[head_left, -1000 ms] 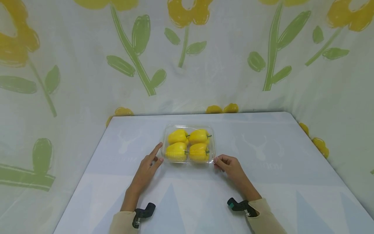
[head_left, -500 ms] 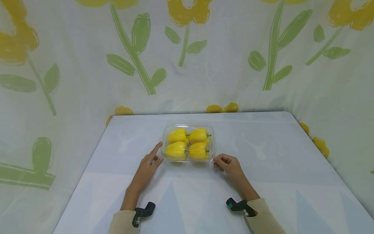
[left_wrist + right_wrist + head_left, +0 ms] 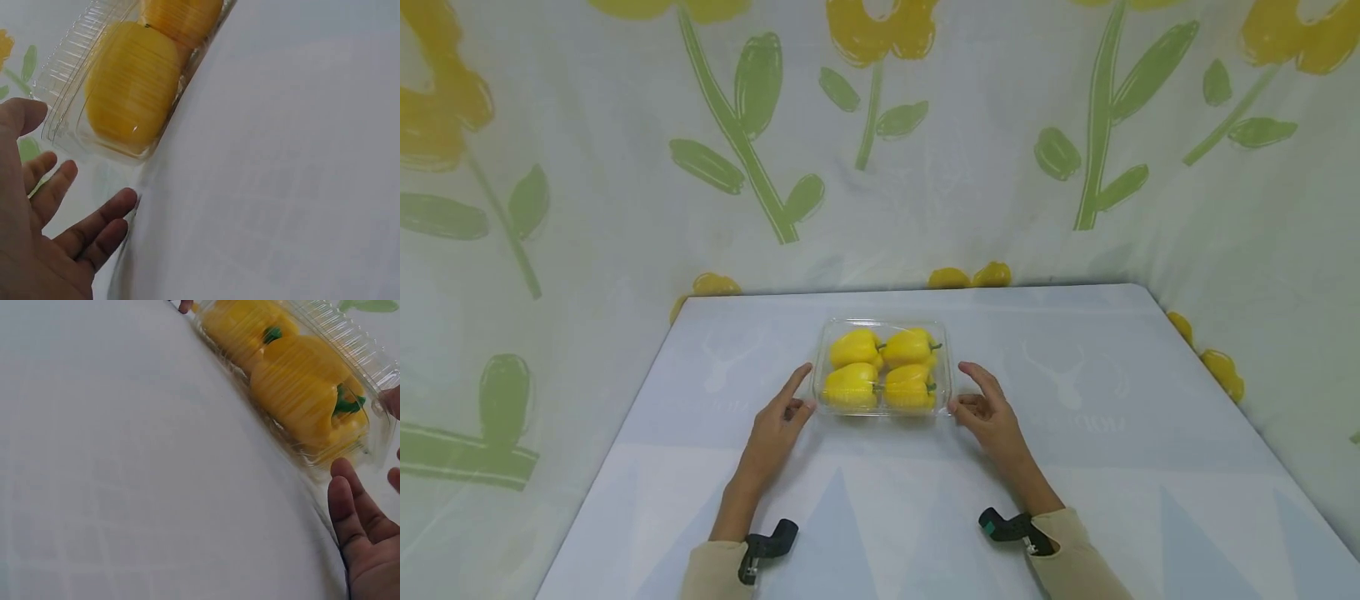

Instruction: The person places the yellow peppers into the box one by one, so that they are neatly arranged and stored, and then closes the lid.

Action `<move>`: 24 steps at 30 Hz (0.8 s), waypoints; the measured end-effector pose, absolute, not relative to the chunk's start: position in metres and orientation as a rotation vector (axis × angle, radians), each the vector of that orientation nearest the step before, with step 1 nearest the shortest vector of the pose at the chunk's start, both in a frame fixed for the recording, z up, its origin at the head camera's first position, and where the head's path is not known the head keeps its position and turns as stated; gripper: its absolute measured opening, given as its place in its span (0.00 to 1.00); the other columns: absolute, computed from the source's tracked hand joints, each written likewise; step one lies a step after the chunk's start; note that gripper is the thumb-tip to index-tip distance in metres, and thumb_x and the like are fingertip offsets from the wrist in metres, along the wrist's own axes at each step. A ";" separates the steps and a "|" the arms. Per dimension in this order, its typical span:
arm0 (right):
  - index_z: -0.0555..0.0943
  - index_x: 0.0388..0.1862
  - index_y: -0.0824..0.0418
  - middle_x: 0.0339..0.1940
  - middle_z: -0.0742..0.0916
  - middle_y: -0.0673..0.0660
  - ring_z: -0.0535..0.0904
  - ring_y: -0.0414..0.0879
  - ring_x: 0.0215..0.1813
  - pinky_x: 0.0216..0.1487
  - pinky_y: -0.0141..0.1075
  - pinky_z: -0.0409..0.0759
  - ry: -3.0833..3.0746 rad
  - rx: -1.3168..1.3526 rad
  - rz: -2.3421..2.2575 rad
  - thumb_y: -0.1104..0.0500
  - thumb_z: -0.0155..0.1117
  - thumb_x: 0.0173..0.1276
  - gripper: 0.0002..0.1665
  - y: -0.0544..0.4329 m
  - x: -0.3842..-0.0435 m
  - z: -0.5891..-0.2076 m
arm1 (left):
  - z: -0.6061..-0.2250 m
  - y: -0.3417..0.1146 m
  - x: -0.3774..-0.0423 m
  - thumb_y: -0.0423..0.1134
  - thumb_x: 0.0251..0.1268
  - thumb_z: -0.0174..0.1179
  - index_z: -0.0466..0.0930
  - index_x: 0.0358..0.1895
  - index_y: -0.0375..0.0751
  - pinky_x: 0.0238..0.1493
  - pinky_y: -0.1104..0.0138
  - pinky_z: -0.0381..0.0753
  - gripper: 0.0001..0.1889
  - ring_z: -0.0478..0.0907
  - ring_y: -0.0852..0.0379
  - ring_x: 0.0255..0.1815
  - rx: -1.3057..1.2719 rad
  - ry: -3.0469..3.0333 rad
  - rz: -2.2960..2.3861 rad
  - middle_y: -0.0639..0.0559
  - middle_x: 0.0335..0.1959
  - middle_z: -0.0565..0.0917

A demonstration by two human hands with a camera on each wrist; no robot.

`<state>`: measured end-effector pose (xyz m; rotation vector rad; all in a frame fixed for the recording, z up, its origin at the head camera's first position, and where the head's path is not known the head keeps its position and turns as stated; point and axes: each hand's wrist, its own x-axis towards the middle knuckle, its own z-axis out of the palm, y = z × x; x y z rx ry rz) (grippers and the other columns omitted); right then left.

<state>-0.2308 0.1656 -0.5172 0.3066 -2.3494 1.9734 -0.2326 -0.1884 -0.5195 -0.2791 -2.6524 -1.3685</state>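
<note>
A clear plastic clamshell box [image 3: 946,358] with yellow bell peppers [image 3: 850,386] inside lies on the table. Its ribbed lid edge [image 3: 65,81] shows in the left wrist view, and the peppers' green stems [image 3: 350,403] in the right wrist view. Beside the box's left side is my left hand [image 3: 775,425], its index finger stretched forward and its fingers spread apart. My right hand [image 3: 992,417] is at the front right corner, thumb tip right at the box edge, index finger raised and extended. Neither hand grips the box.
The pale table [image 3: 1150,400] has faint deer and triangle prints. Behind and along both sides hangs a white cloth [image 3: 962,167] with yellow flowers and green leaves. Dark cameras [image 3: 771,546] are strapped to both wrists.
My right index finger has straightened away from the thumb, opening the earlier pinch at the box corner. The left hand has drawn slightly left. The box stays in place.
</note>
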 end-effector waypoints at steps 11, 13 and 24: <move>0.71 0.71 0.68 0.77 0.68 0.60 0.81 0.58 0.54 0.55 0.33 0.78 -2.350 0.491 1.824 0.66 0.64 0.72 0.30 0.164 -0.220 -0.497 | -0.517 -0.185 -0.234 0.50 0.75 0.58 0.76 0.62 0.45 0.40 0.67 0.80 0.20 0.82 0.57 0.39 -0.195 -2.499 -1.514 0.55 0.47 0.84; 0.71 0.71 0.69 0.77 0.68 0.60 0.81 0.58 0.54 0.55 0.33 0.78 -2.346 0.495 1.823 0.66 0.64 0.72 0.30 0.164 -0.220 -0.497 | -0.517 -0.183 -0.233 0.50 0.73 0.60 0.77 0.61 0.45 0.38 0.68 0.80 0.20 0.82 0.56 0.39 -0.161 -2.495 -1.563 0.54 0.45 0.83; 0.72 0.70 0.68 0.76 0.69 0.59 0.81 0.58 0.52 0.52 0.34 0.80 -2.344 0.480 1.817 0.67 0.65 0.71 0.29 0.163 -0.221 -0.497 | -0.515 -0.177 -0.233 0.44 0.73 0.60 0.81 0.37 0.33 0.29 0.68 0.75 0.14 0.75 0.51 0.27 0.021 -2.440 -1.873 0.42 0.28 0.81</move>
